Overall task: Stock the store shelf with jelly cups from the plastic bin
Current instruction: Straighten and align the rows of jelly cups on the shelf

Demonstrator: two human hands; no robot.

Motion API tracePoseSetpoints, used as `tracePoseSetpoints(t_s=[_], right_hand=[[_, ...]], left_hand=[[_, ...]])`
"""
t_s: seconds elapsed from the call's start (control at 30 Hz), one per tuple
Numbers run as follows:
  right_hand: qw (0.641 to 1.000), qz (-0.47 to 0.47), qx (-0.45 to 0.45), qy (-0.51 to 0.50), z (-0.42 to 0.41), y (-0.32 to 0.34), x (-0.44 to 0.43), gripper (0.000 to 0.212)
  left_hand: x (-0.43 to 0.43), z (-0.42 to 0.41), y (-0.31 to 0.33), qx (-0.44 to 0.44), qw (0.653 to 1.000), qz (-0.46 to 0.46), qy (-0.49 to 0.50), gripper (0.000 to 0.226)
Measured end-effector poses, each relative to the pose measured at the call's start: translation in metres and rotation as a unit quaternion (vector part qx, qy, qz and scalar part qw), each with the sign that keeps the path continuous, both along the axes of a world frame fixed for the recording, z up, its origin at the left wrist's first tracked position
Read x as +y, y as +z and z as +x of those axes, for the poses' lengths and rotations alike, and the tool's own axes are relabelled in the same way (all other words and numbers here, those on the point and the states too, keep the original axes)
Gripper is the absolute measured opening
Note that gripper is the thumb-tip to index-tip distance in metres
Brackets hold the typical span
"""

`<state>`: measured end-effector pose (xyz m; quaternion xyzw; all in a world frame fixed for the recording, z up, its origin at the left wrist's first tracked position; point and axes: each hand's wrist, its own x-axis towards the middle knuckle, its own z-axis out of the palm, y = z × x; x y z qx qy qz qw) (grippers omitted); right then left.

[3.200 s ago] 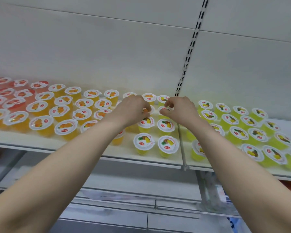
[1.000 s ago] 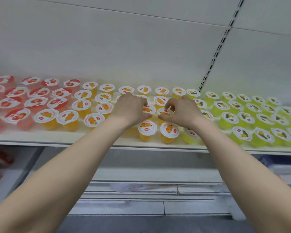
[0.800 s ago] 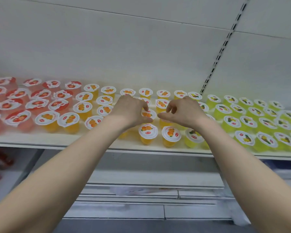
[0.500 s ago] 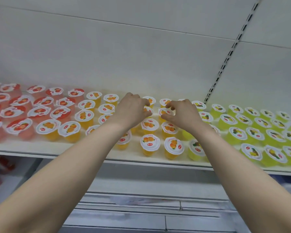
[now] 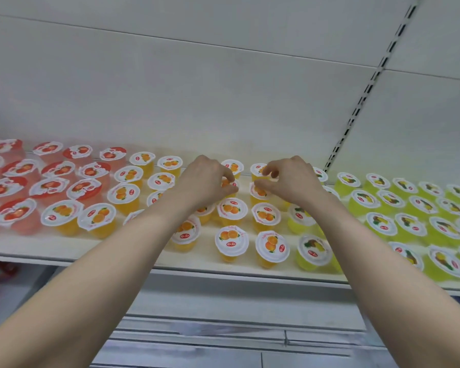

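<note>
Both forearms reach over the shelf (image 5: 64, 252) lip. Left hand (image 5: 205, 181) pinches a mid-row orange jelly cup (image 5: 227, 183) between thumb and forefinger. Right hand (image 5: 290, 181) is curled, thumb and forefinger bracketing a back-row orange cup (image 5: 258, 170); can't tell if it is clamped. Orange cups (image 5: 231, 241) fill the shelf's middle, red cups (image 5: 14, 216) the left, pineapple cups (image 5: 314, 252) the right, reaching close to the lip. Bare strip along the front edge at left. Back rows sit near the back panel (image 5: 170, 96), beside the slotted upright (image 5: 356, 107). Lids are white with fruit prints and a red oval logo; the text is unreadable.
</note>
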<state>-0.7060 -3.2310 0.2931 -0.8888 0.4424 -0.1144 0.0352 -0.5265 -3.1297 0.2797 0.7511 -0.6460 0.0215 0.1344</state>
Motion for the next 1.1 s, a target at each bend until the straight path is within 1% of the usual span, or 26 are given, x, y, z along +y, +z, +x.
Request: tracePoseSetpoints(t_s=[0.1,0.2,0.37,0.53,0.7,0.8,0.9,1.0,1.1], right_hand=[[1.000,-0.017,-0.016,-0.009,0.005,-0.001,-0.017,0.036],[1.000,-0.005,-0.003,-0.014,0.012,-0.003,-0.029,0.042],[1.000,0.017,0.015,-0.008,0.021,-0.008,-0.041,0.047],[1.000,0.011,0.026,0.003,0.021,-0.012,-0.046,0.049],[0.999,-0.001,0.046,-0.007,0.025,-0.010,-0.042,0.050],[0.998,-0.027,0.055,-0.011,0.034,-0.002,-0.034,0.049],[0.999,-0.034,0.022,0.014,0.055,0.006,-0.021,0.043],[0.998,-0.013,-0.003,0.053,0.086,0.011,-0.003,0.041],[0.998,-0.003,0.015,0.067,0.116,0.011,0.010,0.045]], left_hand=[[-0.009,0.006,0.000,-0.002,1.000,-0.017,0.016,0.034],[-0.024,0.008,0.003,-0.011,0.999,-0.024,0.035,0.038],[-0.046,0.005,0.006,0.000,0.997,0.015,0.070,0.049],[-0.055,0.006,0.002,0.024,0.997,0.024,0.072,0.043],[-0.053,0.012,0.000,0.054,0.997,0.015,0.059,0.044],[-0.040,0.033,0.006,0.047,0.998,0.002,0.048,0.044],[-0.019,0.073,0.017,0.031,0.998,-0.005,0.057,0.039],[0.001,0.114,0.023,0.011,0.997,0.017,0.073,0.039],[0.010,0.137,0.023,-0.004,0.997,0.046,0.063,0.043]])
